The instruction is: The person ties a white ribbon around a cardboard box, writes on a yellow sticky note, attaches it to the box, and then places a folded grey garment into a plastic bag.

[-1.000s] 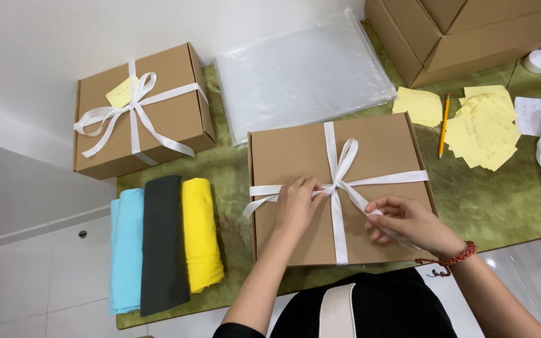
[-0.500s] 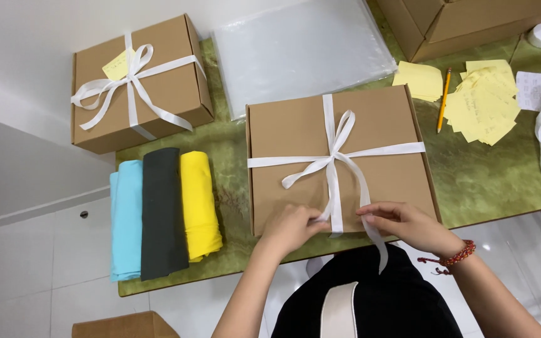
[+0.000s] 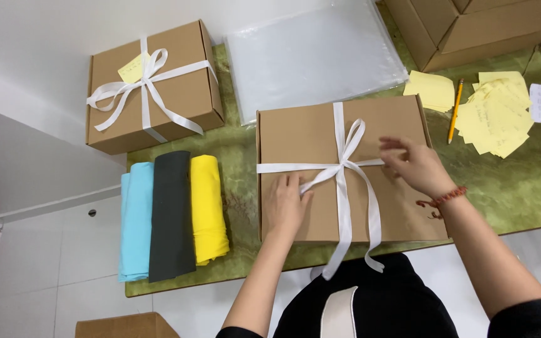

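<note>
1. A brown cardboard box (image 3: 320,181) lay flat on the green table (image 3: 508,194), near its front edge and just in front of the person.
2. A white ribbon (image 3: 344,169) was tied around this box in a cross, with a bow near the middle, and two loose tails hung over the front edge.
3. The left hand (image 3: 285,206) rested flat on the lid, fingers together and stretched, the fingertips touching the ribbon just left of the knot.
4. The right hand (image 3: 416,168) was over the right part of the lid, fingers bent and a little apart, close to the horizontal ribbon band; I could not tell if they pinched it.
5. Left of the box lay three folded cloths (image 3: 173,216), blue, black and yellow, side by side.
6. A second box with ribbon (image 3: 154,84) stood at the back left.
7. Yellow paper notes (image 3: 493,112) and a pencil (image 3: 455,109) lay at the right.
</note>
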